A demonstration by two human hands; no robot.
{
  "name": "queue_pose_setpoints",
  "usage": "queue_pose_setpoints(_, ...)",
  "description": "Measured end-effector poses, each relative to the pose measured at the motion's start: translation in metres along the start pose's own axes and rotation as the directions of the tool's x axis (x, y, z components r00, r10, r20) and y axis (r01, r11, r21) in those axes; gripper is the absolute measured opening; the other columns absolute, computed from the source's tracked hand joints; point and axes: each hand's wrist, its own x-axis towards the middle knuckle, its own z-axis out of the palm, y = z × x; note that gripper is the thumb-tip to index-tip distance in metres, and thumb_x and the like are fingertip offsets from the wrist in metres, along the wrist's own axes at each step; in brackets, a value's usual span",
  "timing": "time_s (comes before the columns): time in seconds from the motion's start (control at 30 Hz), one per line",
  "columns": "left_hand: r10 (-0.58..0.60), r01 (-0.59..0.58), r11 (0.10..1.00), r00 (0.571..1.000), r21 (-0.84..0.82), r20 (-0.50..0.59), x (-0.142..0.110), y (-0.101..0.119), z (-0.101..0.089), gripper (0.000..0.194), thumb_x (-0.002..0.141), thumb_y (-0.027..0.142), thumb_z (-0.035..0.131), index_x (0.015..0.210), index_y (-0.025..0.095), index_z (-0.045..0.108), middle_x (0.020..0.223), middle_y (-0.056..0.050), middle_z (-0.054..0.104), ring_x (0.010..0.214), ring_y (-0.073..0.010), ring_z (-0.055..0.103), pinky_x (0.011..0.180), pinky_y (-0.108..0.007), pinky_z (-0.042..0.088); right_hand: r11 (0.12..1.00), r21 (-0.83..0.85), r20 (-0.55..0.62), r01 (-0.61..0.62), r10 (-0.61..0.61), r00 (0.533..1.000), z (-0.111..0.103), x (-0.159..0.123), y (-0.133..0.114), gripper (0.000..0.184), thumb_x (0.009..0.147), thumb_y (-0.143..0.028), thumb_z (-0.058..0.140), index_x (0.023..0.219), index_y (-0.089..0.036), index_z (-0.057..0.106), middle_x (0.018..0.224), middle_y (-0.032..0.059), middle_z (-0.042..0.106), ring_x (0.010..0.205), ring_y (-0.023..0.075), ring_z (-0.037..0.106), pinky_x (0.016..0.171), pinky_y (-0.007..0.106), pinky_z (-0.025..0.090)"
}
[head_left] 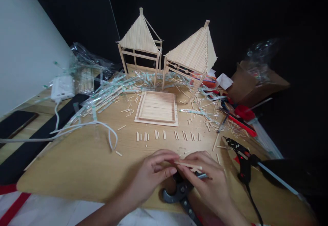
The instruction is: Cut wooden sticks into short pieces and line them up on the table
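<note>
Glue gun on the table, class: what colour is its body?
The glue gun has a black body; it shows in the head view.

A slim, pale wooden stick [189, 165], straight and square-edged, is pinched in the right hand's fingers [192, 177] above the near side of the tabletop [110, 176], lying almost level, its right end dipping a little and its left end so close to the left hand's fingers [166, 174] that I can't make out whether they touch. Just below it sits a dark grey hand cutter [182, 190], its curved hook turned to the left, a round pivot showing in the middle, one handle slanting toward the near edge and the rest partly hidden behind the right hand.
</note>
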Motion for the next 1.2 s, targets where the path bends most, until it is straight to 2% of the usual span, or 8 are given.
queue_pose_setpoints(0.17, 0.126, -0.139, 0.944, 0.990, 0.300, 0.059, -0.002, 0.011, 0.002, 0.017, 0.082, 0.030, 0.060, 0.084, 0.025, 0.075, 0.087, -0.006, 0.070, 0.084, -0.0200, 0.061, 0.078, -0.028, 0.046, 0.939, 0.233, 0.067, -0.252, 0.243, 0.968, 0.005, 0.003, -0.004, 0.009, 0.078, -0.026, 0.065, 0.071, -0.023, 0.071, 0.068, 0.0016, 0.067, 0.066, 0.0151, 0.062, 0.059, 0.025, 0.049)
queue_pose_setpoints(0.33, 0.067, -0.088, 0.940, 0.995, 0.331, 0.074, 0.011, 0.012, -0.001, 0.018, 0.081, 0.030, 0.060, 0.075, 0.021, 0.074, 0.071, -0.004, 0.068, 0.068, -0.0160, 0.060, 0.062, -0.023, 0.043, 0.904, 0.265, 0.101, -0.335, 0.319, 0.942, 0.003, 0.009, -0.001, 0.012, 0.079, -0.031, 0.064, 0.075, -0.022, 0.072, 0.073, 0.0028, 0.069, 0.069, 0.0157, 0.064, 0.061, 0.024, 0.052)
queue_pose_setpoints(0.47, -0.161, 0.141, 0.978, 0.979, 0.156, 0.127, 0.030, 0.012, -0.013, 0.022, 0.077, 0.037, 0.063, 0.080, 0.017, 0.073, 0.080, -0.008, 0.072, 0.072, -0.0184, 0.065, 0.055, -0.022, 0.044, 0.975, -0.109, 0.110, -0.193, 0.204, 0.973, -0.012, -0.016, 0.016, 0.044, 0.074, -0.048, 0.065, 0.113, -0.027, 0.062, 0.110, 0.0074, 0.065, 0.102, 0.0247, 0.060, 0.082, 0.038, 0.051)
queue_pose_setpoints(0.6, -0.269, 0.266, 0.963, 0.949, 0.042, 0.167, 0.046, 0.012, -0.025, 0.028, 0.074, 0.043, 0.065, 0.079, 0.016, 0.070, 0.082, -0.009, 0.072, 0.077, -0.0203, 0.068, 0.050, -0.020, 0.044, 0.834, -0.544, 0.192, 0.096, 0.013, 0.981, -0.014, -0.067, 0.042, 0.112, 0.048, -0.071, 0.069, 0.140, -0.019, 0.033, 0.136, 0.0192, 0.045, 0.121, 0.0484, 0.038, 0.092, 0.067, 0.033)
queue_pose_setpoints(0.83, -0.186, 0.184, 0.982, 0.981, 0.041, 0.052, 0.048, -0.005, -0.023, 0.024, 0.074, 0.037, 0.067, 0.072, 0.013, 0.067, 0.070, -0.007, 0.071, 0.064, -0.0154, 0.066, 0.046, -0.018, 0.042, 0.768, -0.635, 0.270, 0.084, 0.118, 0.956, 0.000, -0.095, 0.053, 0.096, 0.052, -0.040, 0.071, 0.139, -0.023, 0.033, 0.118, 0.0162, 0.056, 0.113, 0.0420, 0.047, 0.097, 0.062, 0.031)
queue_pose_setpoints(0.93, -0.139, 0.140, 0.990, 0.990, 0.027, -0.011, 0.045, -0.009, -0.023, 0.021, 0.074, 0.034, 0.067, 0.075, 0.013, 0.068, 0.067, -0.005, 0.070, 0.059, -0.0137, 0.065, 0.046, -0.018, 0.042, 0.784, -0.616, 0.291, 0.071, 0.143, 0.946, -0.006, -0.089, 0.041, 0.072, 0.050, -0.028, 0.066, 0.121, -0.031, 0.051, 0.093, 0.0094, 0.061, 0.086, 0.0327, 0.060, 0.076, 0.049, 0.050)
queue_pose_setpoints(1.03, -0.115, 0.115, 0.993, 0.993, 0.015, -0.027, 0.043, -0.011, -0.021, 0.021, 0.073, 0.034, 0.068, 0.075, 0.013, 0.068, 0.065, -0.005, 0.069, 0.058, -0.0139, 0.064, 0.045, -0.018, 0.043, 0.814, -0.580, 0.307, -0.044, 0.268, 0.913, -0.020, -0.083, 0.021, 0.057, 0.056, -0.021, 0.057, 0.112, -0.030, 0.052, 0.090, 0.0041, 0.061, 0.074, 0.0233, 0.063, 0.059, 0.032, 0.052)
queue_pose_setpoints(1.2, -0.045, 0.047, 0.995, 0.999, 0.086, -0.022, 0.036, -0.016, -0.017, 0.018, 0.076, 0.032, 0.064, 0.077, 0.015, 0.070, 0.066, -0.004, 0.071, 0.058, -0.0141, 0.065, 0.047, -0.020, 0.046, 0.779, -0.597, 0.099, -0.192, 0.310, 0.946, -0.028, -0.069, -0.004, 0.047, 0.068, -0.023, 0.052, 0.114, -0.023, 0.044, 0.102, 0.0075, 0.061, 0.085, 0.0224, 0.064, 0.065, 0.029, 0.052)
